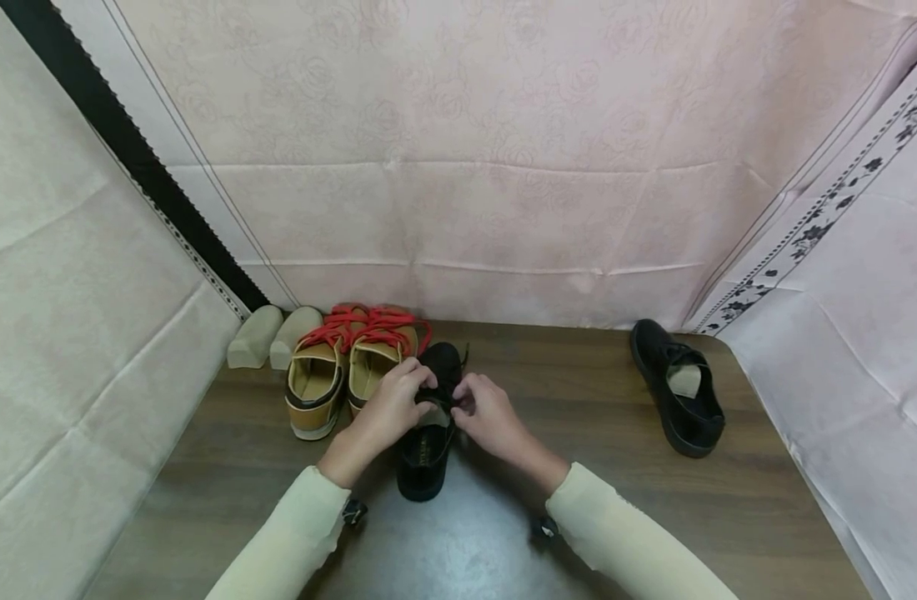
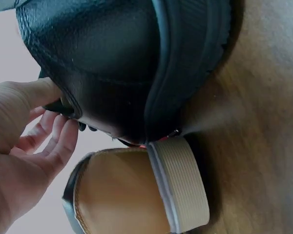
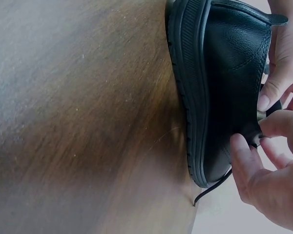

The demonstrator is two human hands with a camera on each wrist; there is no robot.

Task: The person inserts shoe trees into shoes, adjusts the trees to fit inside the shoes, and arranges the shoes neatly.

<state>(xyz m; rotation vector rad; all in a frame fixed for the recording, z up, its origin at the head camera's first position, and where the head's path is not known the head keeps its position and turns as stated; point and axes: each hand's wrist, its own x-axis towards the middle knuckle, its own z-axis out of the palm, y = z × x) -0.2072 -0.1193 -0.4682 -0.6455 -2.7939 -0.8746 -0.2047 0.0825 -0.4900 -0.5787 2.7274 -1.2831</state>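
Note:
A black leather lace-up shoe stands on the wooden floor, toe away from me, between both hands. My left hand grips the edge of its opening with thumb and fingers near the lacing. From the other side my right hand pinches the eyelet flap. In the right wrist view the thumb and fingers of both hands meet over the tongue area; what exactly is between the fingertips is partly hidden. A loose black lace end trails off beside the toe. Something pale shows inside the shoe's opening.
Tan shoes with red laces stand close on the left. Beyond them, two greyish-beige rounded pieces lean by the cloth wall. Another black shoe with a pale insert stands far right. Cloth hangs behind and at both sides.

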